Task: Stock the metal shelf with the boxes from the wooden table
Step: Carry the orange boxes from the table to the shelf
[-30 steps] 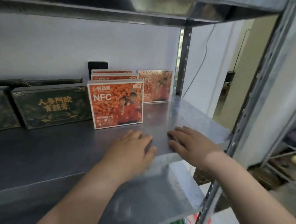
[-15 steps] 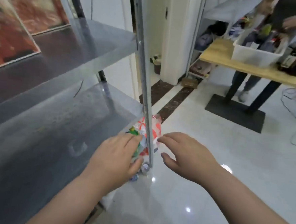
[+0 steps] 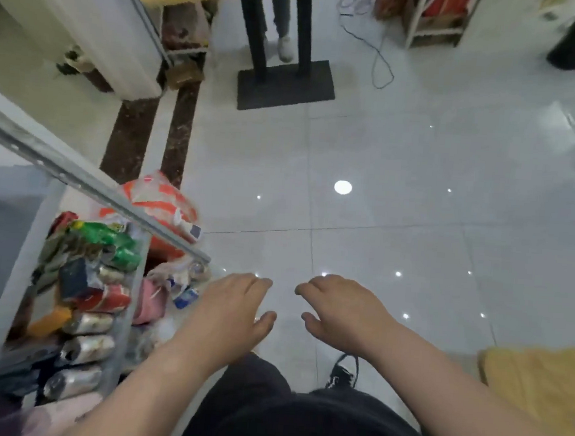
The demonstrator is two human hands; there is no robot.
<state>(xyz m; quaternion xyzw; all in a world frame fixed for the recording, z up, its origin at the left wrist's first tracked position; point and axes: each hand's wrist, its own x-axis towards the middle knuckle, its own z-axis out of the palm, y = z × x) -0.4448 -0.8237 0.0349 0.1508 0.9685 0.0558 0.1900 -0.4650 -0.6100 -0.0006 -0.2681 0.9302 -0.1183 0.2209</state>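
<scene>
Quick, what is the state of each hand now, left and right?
Left hand: open, fingers relaxed, holding nothing.
Right hand: open, fingers loosely curled, holding nothing.

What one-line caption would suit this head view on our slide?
Empty left hand and right hand hover above the tiled floor, beside the metal shelf.

The person wears black clothing (image 3: 298, 426) and a black shoe (image 3: 343, 375) with white markings. The left forearm (image 3: 152, 378), right forearm (image 3: 438, 381), left hand (image 3: 236, 304) and right hand (image 3: 340, 311) are bare.
</scene>
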